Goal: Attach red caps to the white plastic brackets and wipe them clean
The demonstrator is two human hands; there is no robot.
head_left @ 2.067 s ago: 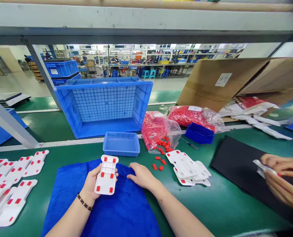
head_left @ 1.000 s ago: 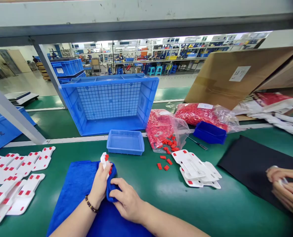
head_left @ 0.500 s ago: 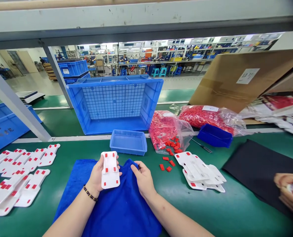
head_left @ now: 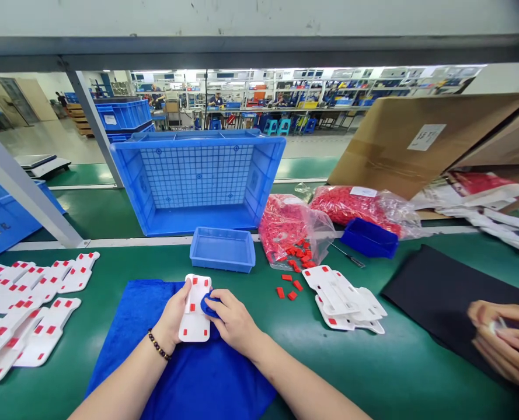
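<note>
My left hand [head_left: 171, 315] grips a white plate [head_left: 194, 324] with red pads by its left side, held upright above a blue cloth [head_left: 206, 379] on the bench. My right hand [head_left: 233, 321] is closed on a bunched part of that cloth and presses it against the plate's right side, covering part of the plate. Right of my hands are a few loose red pieces [head_left: 280, 293] and a pile of white plates [head_left: 347, 297]. Many more white plates with red pads [head_left: 44, 335] lie at the left.
A small blue tray [head_left: 222, 249] stands before a large tipped blue crate [head_left: 198, 175]. Bags of red pieces [head_left: 281, 230], a dark blue bin [head_left: 369, 238] and a cardboard box [head_left: 386, 146] are at the right. Another person's hands [head_left: 504, 338] are over a black sheet [head_left: 452, 297].
My right hand has moved left with the cloth, from beside the plate onto its right side. The plate is slightly lower. The whole view has shifted a little.
</note>
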